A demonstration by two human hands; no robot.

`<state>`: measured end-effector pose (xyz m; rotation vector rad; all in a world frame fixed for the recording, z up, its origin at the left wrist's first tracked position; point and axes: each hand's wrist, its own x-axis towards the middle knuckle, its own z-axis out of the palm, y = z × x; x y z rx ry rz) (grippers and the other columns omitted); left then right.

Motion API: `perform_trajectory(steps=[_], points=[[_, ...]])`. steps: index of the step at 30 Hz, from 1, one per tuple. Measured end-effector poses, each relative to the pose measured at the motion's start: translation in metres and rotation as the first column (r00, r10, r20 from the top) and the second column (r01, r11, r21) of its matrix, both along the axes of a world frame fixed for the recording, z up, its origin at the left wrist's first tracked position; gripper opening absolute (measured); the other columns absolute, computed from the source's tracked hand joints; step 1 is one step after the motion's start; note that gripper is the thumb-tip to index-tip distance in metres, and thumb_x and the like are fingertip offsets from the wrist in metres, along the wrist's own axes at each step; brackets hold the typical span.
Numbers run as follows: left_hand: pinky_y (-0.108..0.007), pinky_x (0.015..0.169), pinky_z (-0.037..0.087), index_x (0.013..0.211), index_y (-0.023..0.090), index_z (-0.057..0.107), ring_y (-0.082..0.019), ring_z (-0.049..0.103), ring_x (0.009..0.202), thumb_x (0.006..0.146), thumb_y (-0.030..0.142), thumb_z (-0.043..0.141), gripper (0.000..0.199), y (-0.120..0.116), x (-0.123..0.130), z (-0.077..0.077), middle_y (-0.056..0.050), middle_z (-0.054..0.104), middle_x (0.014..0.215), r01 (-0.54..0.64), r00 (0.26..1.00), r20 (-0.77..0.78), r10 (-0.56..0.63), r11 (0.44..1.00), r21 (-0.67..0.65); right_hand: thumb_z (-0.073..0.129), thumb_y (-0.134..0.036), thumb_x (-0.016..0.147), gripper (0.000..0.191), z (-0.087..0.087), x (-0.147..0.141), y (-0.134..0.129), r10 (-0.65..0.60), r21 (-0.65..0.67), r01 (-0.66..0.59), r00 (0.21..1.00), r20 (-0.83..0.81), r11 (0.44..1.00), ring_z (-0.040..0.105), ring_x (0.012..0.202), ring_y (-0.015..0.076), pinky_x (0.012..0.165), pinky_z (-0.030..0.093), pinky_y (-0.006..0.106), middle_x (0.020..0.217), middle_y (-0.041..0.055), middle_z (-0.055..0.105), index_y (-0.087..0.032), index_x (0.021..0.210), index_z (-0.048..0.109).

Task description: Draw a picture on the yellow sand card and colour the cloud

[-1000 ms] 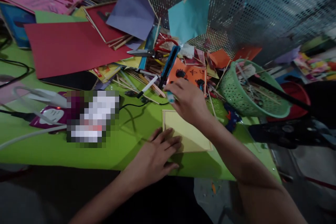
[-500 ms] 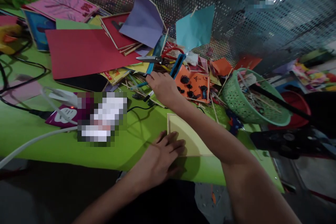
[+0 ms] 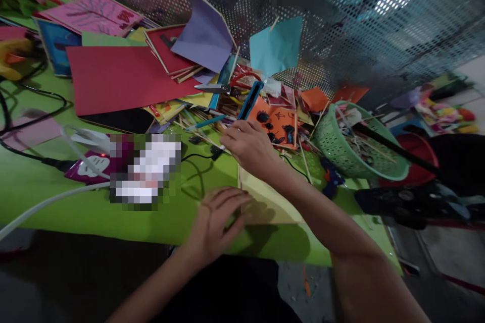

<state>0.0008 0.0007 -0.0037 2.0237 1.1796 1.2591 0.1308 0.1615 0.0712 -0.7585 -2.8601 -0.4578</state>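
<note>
On the green surface (image 3: 166,227), head view: smooth matte red sheet (image 3: 125,81), curled purple sheet (image 3: 206,35), thin wooden sticks, perforated round plastic basket (image 3: 337,146). Pale yellow sheet (image 3: 269,204) lies flat near the front edge, below the right hand (image 3: 250,149) and forearm; left hand (image 3: 217,219) over its left side, contact unclear. Left fingers loosely spread, blurred. Right fingers bent at a white marker (image 3: 216,151), grip can't be told. Yellow sheet: flat, straight-edged, thin brownish edging at left, partly shadowed. Marker: slim, dark end showing, rest mostly hidden.
</note>
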Motion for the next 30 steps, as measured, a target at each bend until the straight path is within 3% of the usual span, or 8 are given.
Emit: perform_trajectory(steps=[4, 14, 19, 21, 24, 26, 28, 30], points=[[-0.035, 0.094, 0.053, 0.122, 0.021, 0.058, -0.020, 0.062, 0.108, 0.097, 0.016, 0.064, 0.026, -0.002, -0.003, 0.001, -0.006, 0.067, 0.108, -0.384, 0.914, 0.174, 0.367, 0.920, 0.076, 0.059, -0.022, 0.104, 0.015, 0.026, 0.037, -0.049, 0.010, -0.121, -0.005, 0.999, 0.045, 0.993, 0.054, 0.097, 0.0252, 0.093, 0.035, 0.040, 0.088, 0.0045, 0.071, -0.022, 0.106, 0.073], [-0.038, 0.077, 0.048, 0.114, 0.022, 0.066, -0.023, 0.065, 0.086, 0.106, 0.030, 0.051, 0.019, 0.004, 0.006, -0.004, -0.005, 0.069, 0.093, -0.251, 0.952, -0.191, 0.240, 0.967, -0.035, 0.062, -0.018, 0.101, 0.012, 0.033, 0.060, -0.089, 0.005, -0.141, 0.002, 0.999, 0.051, 0.990, 0.056, 0.092, 0.0235, 0.105, 0.031, 0.047, 0.087, 0.0034, 0.073, -0.023, 0.104, 0.073], [-0.036, 0.074, 0.049, 0.096, 0.022, 0.065, -0.022, 0.064, 0.079, 0.106, 0.037, 0.046, 0.026, 0.003, 0.002, -0.001, -0.003, 0.068, 0.084, -0.245, 0.968, -0.012, 0.251, 0.934, -0.260, 0.065, -0.023, 0.100, 0.034, 0.039, 0.061, -0.083, -0.075, -0.194, 0.037, 0.979, -0.191, 0.980, 0.058, 0.121, 0.0283, 0.113, 0.035, 0.049, 0.125, 0.0084, 0.072, -0.028, 0.133, 0.064], [-0.033, 0.068, 0.047, 0.095, 0.023, 0.064, -0.021, 0.062, 0.074, 0.105, 0.041, 0.045, 0.029, 0.002, -0.001, 0.001, -0.002, 0.066, 0.080, -0.227, 0.954, 0.093, 0.284, 0.892, -0.390, 0.070, -0.031, 0.097, 0.049, 0.040, 0.063, -0.078, -0.228, -0.267, 0.120, 0.876, -0.424, 0.956, 0.056, 0.128, 0.0310, 0.108, 0.042, 0.049, 0.139, 0.0117, 0.064, -0.029, 0.144, 0.056], [-0.032, 0.065, 0.046, 0.093, 0.023, 0.063, -0.020, 0.060, 0.071, 0.104, 0.043, 0.044, 0.030, 0.002, -0.002, 0.003, -0.001, 0.064, 0.078, -0.209, 0.943, 0.144, 0.301, 0.869, -0.449, 0.075, -0.044, 0.092, 0.050, 0.031, 0.063, -0.075, -0.499, -0.596, 0.081, 0.641, -0.583, 0.799, 0.063, 0.104, 0.0261, 0.090, 0.052, 0.042, 0.117, 0.0089, 0.067, -0.026, 0.137, 0.060], [-0.033, 0.068, 0.046, 0.092, 0.023, 0.061, -0.020, 0.061, 0.074, 0.103, 0.040, 0.045, 0.027, 0.002, -0.001, 0.003, -0.002, 0.065, 0.080, -0.186, 0.957, 0.127, 0.262, 0.887, -0.423, 0.076, -0.051, 0.090, 0.045, 0.017, 0.059, -0.077, -0.641, -0.853, -0.128, 0.607, -0.471, 0.506, 0.063, 0.085, 0.0200, 0.076, 0.052, 0.034, 0.093, 0.0029, 0.066, -0.024, 0.124, 0.066], [-0.033, 0.069, 0.045, 0.089, 0.023, 0.057, -0.021, 0.061, 0.076, 0.103, 0.038, 0.044, 0.025, 0.003, 0.001, 0.004, -0.002, 0.064, 0.080, -0.147, 0.977, 0.090, 0.194, 0.915, -0.376, 0.078, -0.055, 0.086, 0.046, 0.000, 0.053, -0.084, -0.715, -0.923, -0.319, 0.592, -0.372, 0.216, 0.058, 0.074, 0.0153, 0.066, 0.047, 0.029, 0.084, 0.0001, 0.063, -0.022, 0.116, 0.069], [-0.033, 0.067, 0.043, 0.083, 0.023, 0.053, -0.020, 0.059, 0.073, 0.104, 0.037, 0.042, 0.027, 0.003, 0.002, 0.005, -0.001, 0.061, 0.076, -0.101, 0.991, 0.045, 0.123, 0.937, -0.336, 0.075, -0.056, 0.088, 0.038, -0.015, 0.049, -0.091, -0.768, -0.891, -0.442, 0.535, -0.352, 0.101, 0.052, 0.065, 0.0115, 0.060, 0.041, 0.026, 0.081, -0.0002, 0.063, -0.021, 0.101, 0.073]])
